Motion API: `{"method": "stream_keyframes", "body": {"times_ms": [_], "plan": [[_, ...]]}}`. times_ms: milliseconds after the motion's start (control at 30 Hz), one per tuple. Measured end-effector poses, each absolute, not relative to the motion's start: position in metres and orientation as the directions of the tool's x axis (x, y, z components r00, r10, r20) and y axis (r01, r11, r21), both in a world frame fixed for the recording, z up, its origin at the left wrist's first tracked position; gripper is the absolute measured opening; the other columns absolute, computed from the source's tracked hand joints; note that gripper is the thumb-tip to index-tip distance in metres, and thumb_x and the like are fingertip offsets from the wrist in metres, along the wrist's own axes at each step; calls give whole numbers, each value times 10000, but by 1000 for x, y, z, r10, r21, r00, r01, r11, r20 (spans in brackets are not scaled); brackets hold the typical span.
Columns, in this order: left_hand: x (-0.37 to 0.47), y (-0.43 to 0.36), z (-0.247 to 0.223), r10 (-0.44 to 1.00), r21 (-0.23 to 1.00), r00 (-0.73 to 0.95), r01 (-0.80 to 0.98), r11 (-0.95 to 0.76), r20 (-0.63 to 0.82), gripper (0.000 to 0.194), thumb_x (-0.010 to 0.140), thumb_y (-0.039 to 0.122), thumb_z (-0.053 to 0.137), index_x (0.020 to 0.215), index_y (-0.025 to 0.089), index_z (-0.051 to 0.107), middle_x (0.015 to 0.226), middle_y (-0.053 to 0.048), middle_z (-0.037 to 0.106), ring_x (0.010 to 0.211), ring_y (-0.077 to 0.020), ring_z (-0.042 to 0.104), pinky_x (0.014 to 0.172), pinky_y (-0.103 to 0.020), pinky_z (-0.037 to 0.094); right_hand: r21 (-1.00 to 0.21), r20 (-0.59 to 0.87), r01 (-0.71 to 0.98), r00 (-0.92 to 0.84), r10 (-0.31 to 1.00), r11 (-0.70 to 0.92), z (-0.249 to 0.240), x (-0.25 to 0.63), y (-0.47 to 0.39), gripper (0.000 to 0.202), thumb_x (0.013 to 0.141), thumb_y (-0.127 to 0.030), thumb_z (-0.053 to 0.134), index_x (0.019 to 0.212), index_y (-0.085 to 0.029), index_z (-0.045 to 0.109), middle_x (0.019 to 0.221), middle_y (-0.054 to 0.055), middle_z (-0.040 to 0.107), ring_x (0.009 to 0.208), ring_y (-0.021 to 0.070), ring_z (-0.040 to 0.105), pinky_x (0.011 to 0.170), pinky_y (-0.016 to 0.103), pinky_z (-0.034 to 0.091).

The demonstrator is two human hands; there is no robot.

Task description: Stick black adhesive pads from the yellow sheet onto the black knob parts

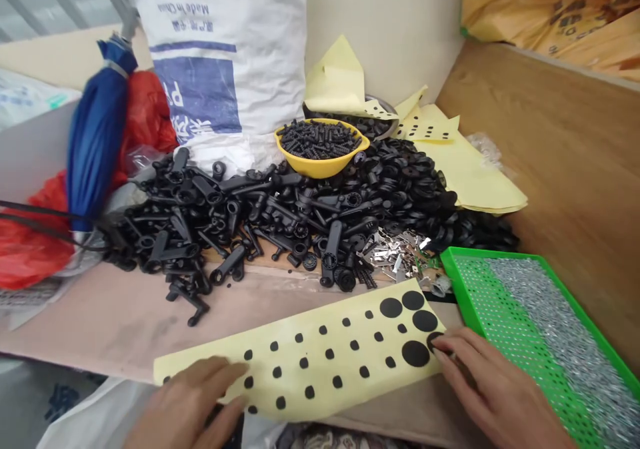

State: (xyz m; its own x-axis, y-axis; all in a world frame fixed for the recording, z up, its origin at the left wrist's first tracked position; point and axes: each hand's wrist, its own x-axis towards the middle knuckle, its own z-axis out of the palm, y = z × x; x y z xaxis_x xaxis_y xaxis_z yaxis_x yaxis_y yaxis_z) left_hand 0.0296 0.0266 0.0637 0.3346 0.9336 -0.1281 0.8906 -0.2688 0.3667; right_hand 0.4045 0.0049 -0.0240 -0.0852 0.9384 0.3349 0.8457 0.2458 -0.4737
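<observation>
A yellow sheet (320, 369) with rows of small black pads and several large black discs lies at the table's front edge. My left hand (193, 399) rests over its left end, fingers apart, with nothing visible in it. At the sheet's right end, my right hand (493, 382) has its thumb and fingertips pressed together at a large black disc (436, 341), which they partly cover. Behind the sheet spreads a heap of black plastic parts (285, 212).
A green tray (465, 289) of small metal pieces stands at the right. Metal clips (397, 252), a yellow bowl (320, 167) of black screw-like parts and more yellow sheets (480, 176) lie behind. A white sack (265, 49) and blue umbrella (95, 129) stand at the back left.
</observation>
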Motion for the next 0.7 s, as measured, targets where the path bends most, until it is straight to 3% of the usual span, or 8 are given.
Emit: {"method": "stream_keyframes", "body": {"times_ms": [133,233,367,500,633,700], "plan": [[121,43,46,700,423,710,658,-623,-72,216,868,230,535,1042,245,662,1207,-61,636,1059,-218,596,885,-319,496,-246,316,925,-204,926,288,-45,408,9,177,932,-276,435,905,-216,599,877,95,675,773,260,679,673,374,539],[184,53,20,488,351,872,465,-813,-24,83,897,236,529,907,188,596,1036,-66,615,936,-210,564,784,-340,490,-169,306,927,-273,912,335,-55,404,10,110,910,-232,474,924,-213,582,881,95,665,765,250,670,660,364,550],[216,59,-7,455,196,890,439,-877,44,121,921,250,507,991,168,563,944,-63,552,822,-210,511,660,-335,439,-249,335,920,-211,919,302,-52,402,10,108,906,-198,456,919,-219,560,885,98,651,789,249,663,685,375,555],[218,62,-12,464,192,885,448,-873,46,119,906,267,537,993,187,551,940,-37,530,784,-208,485,610,-331,407,-368,277,874,-221,935,316,-46,407,8,100,916,-179,460,897,-240,538,876,66,637,802,215,664,682,318,558],[218,62,-11,480,174,877,466,-867,41,128,919,280,512,1002,186,539,943,-36,525,781,-204,479,616,-334,404,-276,332,909,-214,919,311,-50,411,7,136,901,-200,492,1023,-211,552,966,107,648,868,252,667,732,355,558],[219,61,-12,479,163,877,468,-869,37,128,927,280,501,997,179,538,954,-45,526,790,-203,481,622,-336,406,-218,353,929,-212,911,301,-53,408,8,119,891,-189,481,976,-206,562,948,122,651,836,275,658,724,396,551]]}}
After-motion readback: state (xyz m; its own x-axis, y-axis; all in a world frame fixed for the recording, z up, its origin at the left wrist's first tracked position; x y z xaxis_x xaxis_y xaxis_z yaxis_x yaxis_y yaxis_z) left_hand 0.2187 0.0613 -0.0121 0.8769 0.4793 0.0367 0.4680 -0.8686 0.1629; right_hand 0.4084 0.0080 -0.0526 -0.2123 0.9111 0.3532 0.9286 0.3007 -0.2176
